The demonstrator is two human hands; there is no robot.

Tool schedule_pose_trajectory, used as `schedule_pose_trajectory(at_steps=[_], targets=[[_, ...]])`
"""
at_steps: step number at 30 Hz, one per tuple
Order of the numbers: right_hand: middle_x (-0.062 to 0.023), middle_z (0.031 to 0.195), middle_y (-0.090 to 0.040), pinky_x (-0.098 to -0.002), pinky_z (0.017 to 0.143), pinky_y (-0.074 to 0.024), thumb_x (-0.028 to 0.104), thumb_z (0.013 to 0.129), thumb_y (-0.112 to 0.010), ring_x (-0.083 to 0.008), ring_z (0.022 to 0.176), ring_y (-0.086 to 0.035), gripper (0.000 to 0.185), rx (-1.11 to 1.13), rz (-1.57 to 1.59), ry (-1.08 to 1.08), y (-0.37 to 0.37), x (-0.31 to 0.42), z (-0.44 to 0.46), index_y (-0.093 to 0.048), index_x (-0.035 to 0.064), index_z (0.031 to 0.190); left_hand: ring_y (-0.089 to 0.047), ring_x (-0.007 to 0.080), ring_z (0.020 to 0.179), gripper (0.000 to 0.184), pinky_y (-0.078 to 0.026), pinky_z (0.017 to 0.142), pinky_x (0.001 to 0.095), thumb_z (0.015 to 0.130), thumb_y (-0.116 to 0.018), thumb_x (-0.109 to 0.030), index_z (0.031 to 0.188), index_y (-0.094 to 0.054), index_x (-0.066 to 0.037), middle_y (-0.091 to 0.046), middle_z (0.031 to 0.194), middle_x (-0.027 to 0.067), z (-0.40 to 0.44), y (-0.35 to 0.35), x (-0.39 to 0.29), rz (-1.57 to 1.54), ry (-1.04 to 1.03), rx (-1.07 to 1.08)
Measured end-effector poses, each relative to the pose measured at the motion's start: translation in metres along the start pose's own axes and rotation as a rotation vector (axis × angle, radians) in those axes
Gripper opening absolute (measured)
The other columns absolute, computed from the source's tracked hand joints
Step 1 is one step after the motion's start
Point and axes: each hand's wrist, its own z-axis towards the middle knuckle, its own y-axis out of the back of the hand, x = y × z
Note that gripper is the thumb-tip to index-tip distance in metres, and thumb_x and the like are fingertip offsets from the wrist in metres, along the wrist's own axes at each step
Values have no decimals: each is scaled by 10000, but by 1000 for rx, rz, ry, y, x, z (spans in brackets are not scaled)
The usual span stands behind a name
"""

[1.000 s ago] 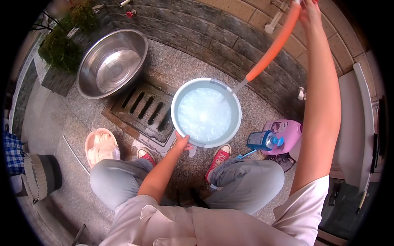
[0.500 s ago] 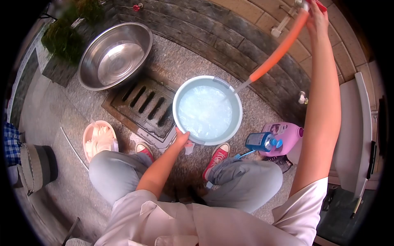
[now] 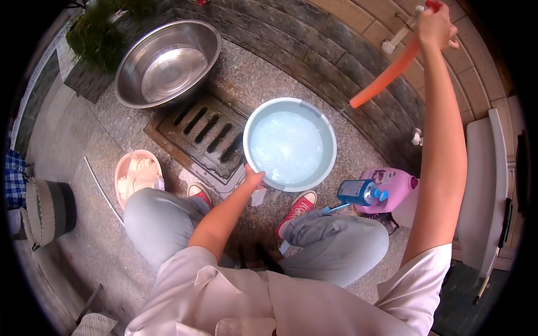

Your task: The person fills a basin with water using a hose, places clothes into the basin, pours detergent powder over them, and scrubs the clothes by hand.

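A light blue basin (image 3: 251, 115) of water stands on the stone floor between my feet and the wall. My left hand (image 3: 255, 177) grips its near left rim, thumb over the edge. High at the upper right, my right hand (image 3: 435, 29) is closed at the red tap handle (image 3: 433, 5), most of which the hand hides. An orange hose (image 3: 386, 76) hangs from the tap, its end up and to the right of the basin. Only a faint trickle shows at the hose end. Ripples and bright glints mark the water (image 3: 291, 143).
A steel basin (image 3: 131, 81) rests at the back left beside a drain grate (image 3: 193, 148). Left of my knee is a pink tub (image 3: 121, 190) with pale cloth. At right stand a blue bottle (image 3: 356, 192), a pink jug (image 3: 400, 193) and a blue-handled brush (image 3: 336, 208).
The stream from the hose has dwindled from a full flow to a faint trickle. My right hand has turned at the tap handle. My left hand stays on the basin rim.
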Motion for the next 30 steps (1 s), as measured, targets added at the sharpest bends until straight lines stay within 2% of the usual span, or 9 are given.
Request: schedule_pose_trajectory(at_steps=[4,5,8,10,13,17,19,25,30], targets=[[-58,798,-615,-580,769,-327,236,793,-490,-233,878,-557,144,244,21,-103,37,17,2,-556,171,903,-579,208,706,614,-506,517,340,774,-539,-114,1204,-112,-216,-467,1068,135,1,2,-1,39,9,-4],[-59,823,-618,-565,796,-351,285,771,-518,-229,896,-557,209,252,357,-152,33,1,-1,-572,194,951,-581,219,729,625,-504,515,346,766,-553,-109,1204,-118,-205,-468,1069,138,1,3,-3,59,11,3],[-147,1184,-466,-435,910,-345,167,868,-396,-293,1135,-395,243,26,416,117,41,-19,-54,-501,87,1073,-579,252,800,653,-506,530,374,744,-586,-90,1206,-133,-177,-472,1076,155,34,9,17,88,-303,-197],[-160,1188,-456,-365,930,-329,-30,738,-408,-289,1124,-418,363,84,643,-117,71,-20,-122,-514,36,1080,-527,322,982,745,-404,862,362,654,-663,-129,1242,-216,-31,-508,1084,235,51,19,12,71,-348,-307],[-141,1091,-474,-348,903,-345,-43,715,-415,-259,1018,-462,356,243,568,-520,100,-41,-258,-498,2,1058,-573,279,898,454,-437,795,354,677,-656,-146,1057,-464,11,-577,980,184,46,30,-18,128,-418,-333],[-204,1250,-350,-400,968,-279,95,674,-600,-348,1185,-318,564,842,-80,-937,152,-75,-426,-390,46,1195,-590,267,851,364,-445,766,352,684,-644,-157,980,-489,-12,-598,917,167,77,38,-37,77,-402,-360],[-183,1250,-363,-396,969,-284,69,659,-618,-343,1171,-347,640,856,-157,-972,168,-99,-503,-340,71,1236,-587,281,857,355,-444,770,361,687,-629,-148,985,-481,-24,-595,924,170,87,42,-42,145,-393,-377],[-155,1155,-469,-374,900,-368,-44,670,-500,-303,1062,-475,617,870,160,-1435,190,-113,-531,-322,69,1249,-548,356,934,347,-420,819,403,702,-554,-118,1020,-441,-42,-568,976,205,76,45,-51,350,-405,-365],[-159,1092,-515,-359,879,-385,-63,670,-433,-303,1018,-508,554,946,94,-1436,186,-109,-525,-357,65,1204,-556,338,924,327,-427,808,393,705,-550,-104,1002,-452,-9,-569,960,209,59,55,-26,303,-379,-433]])
